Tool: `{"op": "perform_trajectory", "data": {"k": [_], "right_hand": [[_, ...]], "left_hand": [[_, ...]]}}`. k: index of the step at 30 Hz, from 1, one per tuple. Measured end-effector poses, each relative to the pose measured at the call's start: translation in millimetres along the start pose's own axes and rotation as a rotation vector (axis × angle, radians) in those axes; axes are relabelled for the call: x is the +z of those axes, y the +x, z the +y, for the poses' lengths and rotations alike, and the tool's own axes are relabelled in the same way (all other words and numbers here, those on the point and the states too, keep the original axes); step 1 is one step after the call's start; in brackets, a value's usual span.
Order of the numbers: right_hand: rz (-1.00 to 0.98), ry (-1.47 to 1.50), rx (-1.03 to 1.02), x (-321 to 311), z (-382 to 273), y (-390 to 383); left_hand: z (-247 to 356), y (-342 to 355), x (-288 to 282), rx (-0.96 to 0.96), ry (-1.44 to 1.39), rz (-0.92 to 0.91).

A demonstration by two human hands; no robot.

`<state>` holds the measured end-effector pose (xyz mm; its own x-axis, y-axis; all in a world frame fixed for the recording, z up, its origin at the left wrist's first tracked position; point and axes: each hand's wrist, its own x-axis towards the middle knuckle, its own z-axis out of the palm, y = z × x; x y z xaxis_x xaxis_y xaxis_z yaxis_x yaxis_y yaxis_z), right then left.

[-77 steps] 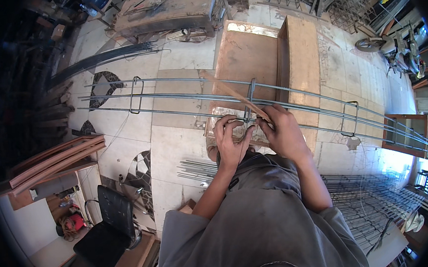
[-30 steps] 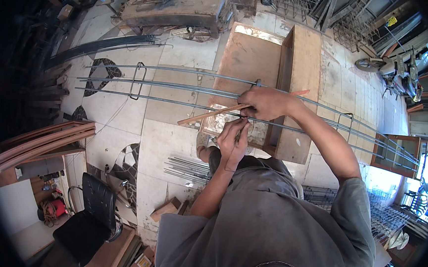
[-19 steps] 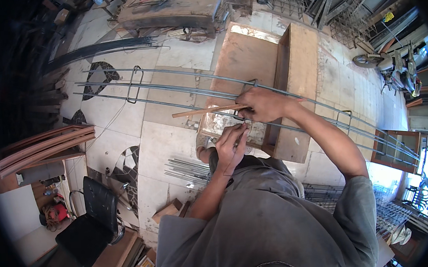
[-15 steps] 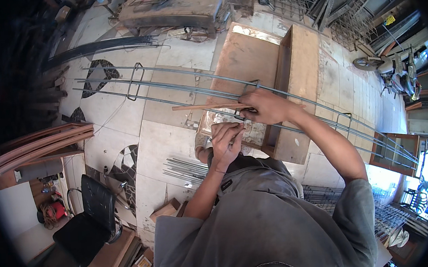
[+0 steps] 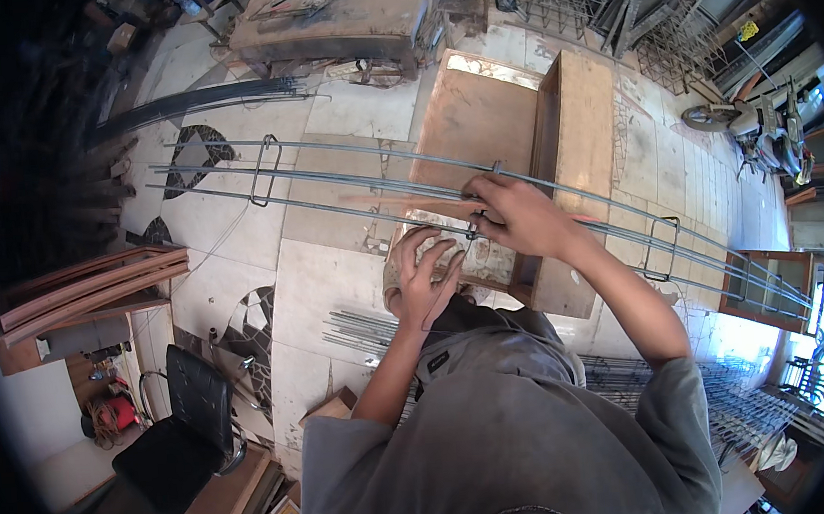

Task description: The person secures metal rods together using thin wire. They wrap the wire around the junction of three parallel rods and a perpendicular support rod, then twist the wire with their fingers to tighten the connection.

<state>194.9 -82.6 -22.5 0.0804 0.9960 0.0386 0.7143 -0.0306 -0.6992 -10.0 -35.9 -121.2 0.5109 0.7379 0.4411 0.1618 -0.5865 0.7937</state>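
Long grey steel rods [image 5: 344, 174] run across in front of me, with a bent rectangular stirrup [image 5: 255, 177] around them at left and another stirrup [image 5: 661, 251] at right. My right hand [image 5: 522, 219] is closed on a tool with a long reddish-brown handle [image 5: 399, 202], blurred by motion. The tool's dark end lies by the nearest rod, under my fingers; its kind is not clear. Just below that spot, my left hand [image 5: 425, 280] has its fingers bent and apart. A thin wire [image 5: 470, 246] hangs from the rod beside the left thumb.
A brown wooden box-like piece [image 5: 583, 140] lies under the rods. Loose rods [image 5: 355, 333] are on the tiled floor near my legs. At left are curved wooden pieces [image 5: 90, 294] and a black chair [image 5: 189, 416]. A workbench [image 5: 328, 19] stands ahead; a motorcycle [image 5: 766, 132] is far right.
My left fingers have spread from a pinch near the rod, and a thin wire now shows beside them. The tool in my right hand has swung and blurs. The view has shifted slightly.
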Motion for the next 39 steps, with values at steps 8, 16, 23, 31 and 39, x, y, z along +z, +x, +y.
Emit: {"op": "perform_trajectory", "data": {"k": [8, 16, 23, 31, 39], "right_hand": [[0.28, 0.224, 0.476, -26, -71, -62], [0.556, 0.359, 0.752, 29, -87, -114], [0.812, -0.147, 0.934, 64, -74, -153], [0.765, -0.483, 0.98, 42, -22, -106], [0.889, -0.329, 0.727, 83, -70, -84]], "left_hand": [[-1, 74, -27, 0.536, 0.232, -0.549], [-4, 102, -24, 0.586, 0.26, -0.801], [7, 122, -20, 0.461, 0.183, -0.986], [26, 123, -18, 0.397, 0.298, -0.942], [18, 113, -6, 0.255, 0.202, -0.835]]}}
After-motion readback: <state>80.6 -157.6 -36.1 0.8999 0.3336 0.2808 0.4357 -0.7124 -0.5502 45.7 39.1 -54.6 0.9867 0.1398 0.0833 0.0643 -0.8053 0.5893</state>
